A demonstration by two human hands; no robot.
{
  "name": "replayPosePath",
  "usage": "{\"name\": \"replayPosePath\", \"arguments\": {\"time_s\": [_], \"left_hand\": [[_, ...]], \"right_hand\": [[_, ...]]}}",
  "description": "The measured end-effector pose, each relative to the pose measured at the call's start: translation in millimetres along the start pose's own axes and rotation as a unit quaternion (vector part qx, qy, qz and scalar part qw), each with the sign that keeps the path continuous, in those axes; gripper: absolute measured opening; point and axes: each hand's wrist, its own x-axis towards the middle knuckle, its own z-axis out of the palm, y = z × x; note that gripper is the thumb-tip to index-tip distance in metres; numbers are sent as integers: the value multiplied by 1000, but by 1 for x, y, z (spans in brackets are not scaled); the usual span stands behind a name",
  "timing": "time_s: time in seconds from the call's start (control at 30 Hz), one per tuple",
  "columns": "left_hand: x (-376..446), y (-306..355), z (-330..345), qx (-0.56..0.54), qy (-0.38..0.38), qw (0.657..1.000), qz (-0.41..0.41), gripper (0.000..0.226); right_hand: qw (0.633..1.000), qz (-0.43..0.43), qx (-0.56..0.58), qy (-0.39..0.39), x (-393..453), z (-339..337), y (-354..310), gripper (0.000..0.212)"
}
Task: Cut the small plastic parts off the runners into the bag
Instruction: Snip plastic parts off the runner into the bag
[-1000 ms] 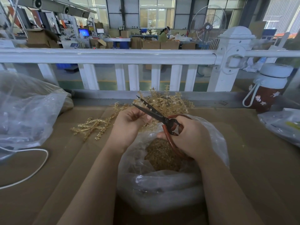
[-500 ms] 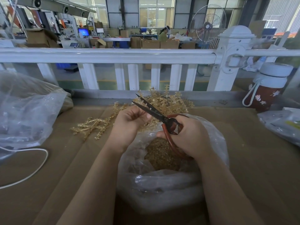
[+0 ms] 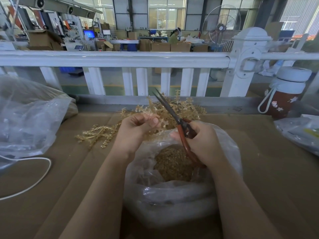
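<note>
Right hand (image 3: 202,142) grips scissors (image 3: 174,116), blades nearly closed, above bag (image 3: 224,169) rim.

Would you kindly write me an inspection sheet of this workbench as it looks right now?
Surface: brown cardboard-covered bench.
Job's things: open clear bag holds cut parts; amber runners heaped behind it, more lying to the left.
Clutter: large plastic bag left; flask and packet right.
Grippers: left hand pinches a runner; right hand grips red-handled scissors, blades nearly closed.
Cables: white cable loops at left.
Surroundings: white railing; factory floor, boxes, fan beyond.
</note>
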Motion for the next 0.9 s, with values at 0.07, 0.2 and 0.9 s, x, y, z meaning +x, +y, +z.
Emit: {"name": "replayPosePath", "arguments": {"time_s": [0.07, 0.2, 0.9], "left_hand": [[-1, -1, 5, 23, -32, 999, 2, 6], [-3, -2, 12, 69, -58, 996, 9, 12], [-1, -3, 15, 48, -19, 999, -15, 9]], "right_hand": [[999, 10, 47, -1, 1, 1, -1, 25], [993, 49, 103, -17, 4, 1, -3, 11], [991, 42, 124, -1, 4, 1, -7, 9]]}}
